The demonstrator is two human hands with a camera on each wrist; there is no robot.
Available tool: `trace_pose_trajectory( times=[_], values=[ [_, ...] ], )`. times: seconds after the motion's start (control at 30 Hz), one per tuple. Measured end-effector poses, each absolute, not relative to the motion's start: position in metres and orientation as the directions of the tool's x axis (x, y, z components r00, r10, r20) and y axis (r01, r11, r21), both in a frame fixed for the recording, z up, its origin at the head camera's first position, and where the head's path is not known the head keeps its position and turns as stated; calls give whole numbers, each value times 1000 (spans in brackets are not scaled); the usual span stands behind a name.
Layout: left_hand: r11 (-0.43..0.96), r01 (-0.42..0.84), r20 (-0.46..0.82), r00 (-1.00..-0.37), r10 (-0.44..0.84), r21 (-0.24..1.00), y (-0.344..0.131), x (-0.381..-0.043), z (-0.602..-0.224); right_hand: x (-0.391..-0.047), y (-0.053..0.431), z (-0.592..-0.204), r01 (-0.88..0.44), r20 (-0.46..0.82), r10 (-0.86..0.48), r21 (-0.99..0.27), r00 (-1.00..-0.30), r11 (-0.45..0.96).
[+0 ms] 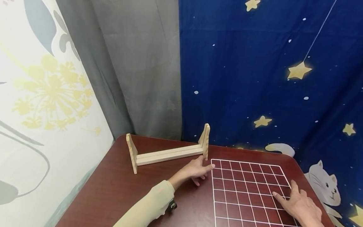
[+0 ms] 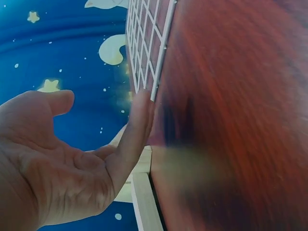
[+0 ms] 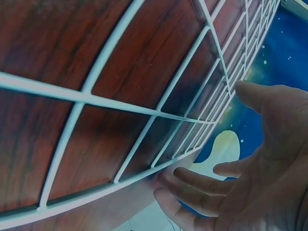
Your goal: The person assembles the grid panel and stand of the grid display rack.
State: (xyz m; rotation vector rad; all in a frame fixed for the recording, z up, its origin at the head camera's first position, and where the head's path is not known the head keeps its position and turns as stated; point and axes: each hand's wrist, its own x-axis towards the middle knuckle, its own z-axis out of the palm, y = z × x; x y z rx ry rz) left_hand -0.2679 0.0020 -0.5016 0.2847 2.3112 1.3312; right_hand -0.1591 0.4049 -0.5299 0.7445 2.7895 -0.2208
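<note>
Head view: on the table, a white wire grid panel lies toward five o'clock, a wooden rack at its ten o'clock, the spread left hand between them. Left wrist view: an extended finger overlaps the panel's corner. Right wrist view: the right hand, loosely spread, sits at four o'clock, by the panel's rim.

White wire grid: square mesh, lying flat. Pale wooden rack: long, two-ended, standing just beside, at grid's 10 o'clock.
</note>
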Motion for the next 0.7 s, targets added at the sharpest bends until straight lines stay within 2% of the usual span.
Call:
trace_pose_trajectory(
  times=[0.47, 0.7],
  values=[
    [593, -50, -324, -872, 366, 804, 25, -285, -508, -180, 406, -531, 455, -224, 421, -134, -879, 880],
    [615, -40, -319, -880, 351, 788, 34, -289, -511, -187, 409, -528, 485, -238, 445, -148, -863, 862]
  ],
)
